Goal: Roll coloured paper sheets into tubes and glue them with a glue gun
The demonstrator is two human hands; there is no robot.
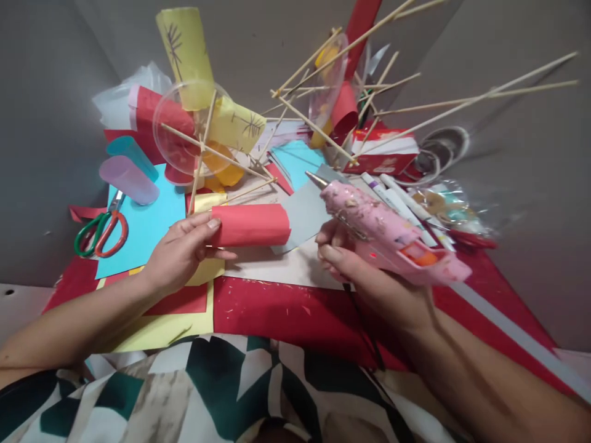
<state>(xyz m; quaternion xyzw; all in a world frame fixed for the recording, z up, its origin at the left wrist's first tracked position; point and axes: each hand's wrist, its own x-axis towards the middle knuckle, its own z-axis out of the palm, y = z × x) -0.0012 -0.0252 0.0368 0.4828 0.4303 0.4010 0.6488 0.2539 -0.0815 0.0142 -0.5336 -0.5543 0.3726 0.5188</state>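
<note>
Patterned green, white and black fabric (pixel 221 387) fills the near edge of the view, with both forearms reaching out over it.

Left hand (pixel 184 249): thumb above and fingers below pinch the left end of a red paper roll (pixel 252 226). The roll lies level at the centre of the work surface, its right end over a grey card (pixel 302 212).

Right hand (pixel 351 264): fingers pressed together and curled round the grip of a pink glue gun (pixel 388 231). The metal nozzle points up and left and stands just beside the roll's right end, not touching it. Whether a finger sits on the trigger cannot be told.

Surroundings: a red sheet (pixel 286 314) and a yellow sheet (pixel 157 329) lie under the hands. Scissors (pixel 101 232) with green and orange handles rest on a cyan sheet (pixel 148 227), left of the left hand. Markers (pixel 397 200) lie behind the glue gun. Bamboo sticks (pixel 462 104) jut from the clutter at the rear.
</note>
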